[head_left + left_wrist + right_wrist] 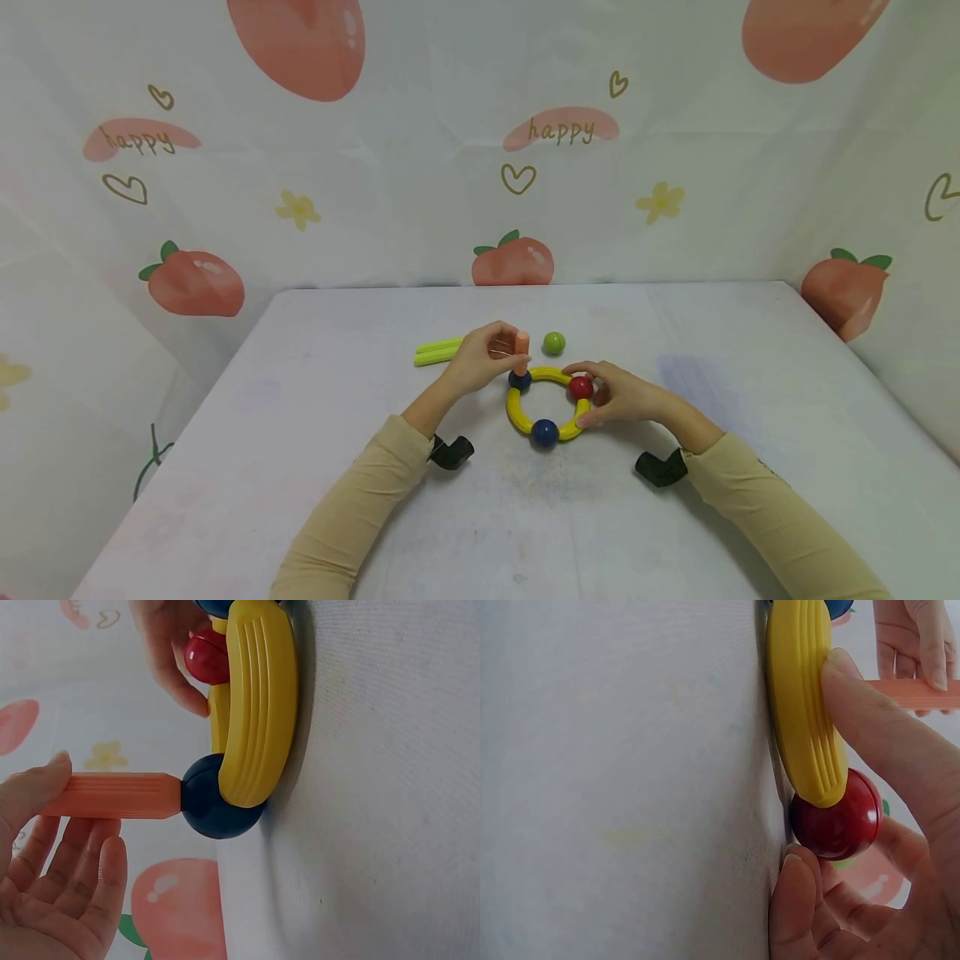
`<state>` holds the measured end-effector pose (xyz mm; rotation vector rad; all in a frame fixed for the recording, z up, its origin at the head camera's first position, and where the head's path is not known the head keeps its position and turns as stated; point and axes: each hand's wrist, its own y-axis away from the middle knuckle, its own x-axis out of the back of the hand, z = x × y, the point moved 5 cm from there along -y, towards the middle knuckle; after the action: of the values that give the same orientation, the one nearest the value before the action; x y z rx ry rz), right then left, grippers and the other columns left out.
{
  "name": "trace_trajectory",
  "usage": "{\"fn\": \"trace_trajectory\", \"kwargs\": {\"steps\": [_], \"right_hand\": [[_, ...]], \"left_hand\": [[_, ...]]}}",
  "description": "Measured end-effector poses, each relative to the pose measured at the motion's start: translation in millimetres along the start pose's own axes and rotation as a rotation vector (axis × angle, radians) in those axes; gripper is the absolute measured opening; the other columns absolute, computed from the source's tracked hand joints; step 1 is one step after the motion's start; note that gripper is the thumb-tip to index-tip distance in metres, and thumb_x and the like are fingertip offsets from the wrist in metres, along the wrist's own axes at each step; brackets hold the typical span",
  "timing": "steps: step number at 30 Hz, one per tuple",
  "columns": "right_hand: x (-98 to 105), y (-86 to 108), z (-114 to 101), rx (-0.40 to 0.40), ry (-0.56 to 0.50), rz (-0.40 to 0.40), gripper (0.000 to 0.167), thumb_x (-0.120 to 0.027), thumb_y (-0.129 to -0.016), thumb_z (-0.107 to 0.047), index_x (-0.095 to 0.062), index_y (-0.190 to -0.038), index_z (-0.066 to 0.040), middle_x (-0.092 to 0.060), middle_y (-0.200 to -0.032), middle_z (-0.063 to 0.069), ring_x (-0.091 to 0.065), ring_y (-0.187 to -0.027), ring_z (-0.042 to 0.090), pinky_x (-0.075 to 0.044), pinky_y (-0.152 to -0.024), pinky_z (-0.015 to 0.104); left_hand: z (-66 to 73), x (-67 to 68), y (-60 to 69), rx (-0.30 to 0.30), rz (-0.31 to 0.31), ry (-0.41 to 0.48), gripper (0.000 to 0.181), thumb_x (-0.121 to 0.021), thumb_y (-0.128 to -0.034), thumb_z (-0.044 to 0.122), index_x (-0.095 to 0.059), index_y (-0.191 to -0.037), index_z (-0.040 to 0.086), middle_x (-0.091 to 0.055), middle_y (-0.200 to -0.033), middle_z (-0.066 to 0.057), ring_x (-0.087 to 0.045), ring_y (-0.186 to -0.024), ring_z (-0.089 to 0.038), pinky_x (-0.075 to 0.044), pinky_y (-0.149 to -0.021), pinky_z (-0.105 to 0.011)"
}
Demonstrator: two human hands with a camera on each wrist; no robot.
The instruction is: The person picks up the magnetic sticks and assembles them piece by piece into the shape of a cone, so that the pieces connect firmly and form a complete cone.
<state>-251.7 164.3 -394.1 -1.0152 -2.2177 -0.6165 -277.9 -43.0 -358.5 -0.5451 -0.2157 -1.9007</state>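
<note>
On the table lies a ring of yellow curved rods (517, 413) joined by balls. My left hand (478, 360) pinches an orange rod (120, 796) between thumb and fingers. The rod stands upright, its lower end against the dark blue ball (214, 802) at the ring's left; whether it is fixed there I cannot tell. At the ring's right side, my right hand (628, 395) grips the ring around the red ball (840, 817). Its thumb presses on a yellow curved rod (801, 697), with the fingers behind the ball. A second blue ball (545, 432) sits at the near side.
Behind the ring rests a loose green ball (554, 342). Yellow-green straight rods (437, 355) lie side by side past my left hand, partly hidden by it. Black angled pieces (452, 452) show at both wrists. A printed cloth (405, 200) hangs behind the table.
</note>
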Motion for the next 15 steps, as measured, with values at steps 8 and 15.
{"fn": "trace_trajectory", "kwargs": {"steps": [8,15], "right_hand": [[-0.5,-0.1,-1.6,0.031,0.018,0.02,0.075,-0.079,-0.073,-0.03,-0.042,-0.133,-0.003,-0.049,-0.11,0.018,-0.048,-0.08,0.016,-0.043,-0.07,0.024],[-0.3,2.9,-1.6,0.015,0.021,0.007,0.07,-0.076,-0.077,-0.029,-0.044,-0.133,-0.005,-0.052,-0.109,0.016,-0.055,-0.082,0.015,-0.047,-0.073,0.025]], "left_hand": [[-0.2,-0.7,-0.7,0.025,0.0,0.006,0.032,-0.07,-0.0834,0.015,-0.059,-0.112,0.006,-0.066,-0.107,-0.012,-0.063,-0.101,-0.023,-0.052,-0.089,-0.03],[-0.8,-1.3,-0.9,0.03,-0.008,0.015,0.032,-0.07,-0.0836,0.015,-0.059,-0.112,0.006,-0.066,-0.108,-0.012,-0.063,-0.101,-0.024,-0.052,-0.09,-0.031]]}}
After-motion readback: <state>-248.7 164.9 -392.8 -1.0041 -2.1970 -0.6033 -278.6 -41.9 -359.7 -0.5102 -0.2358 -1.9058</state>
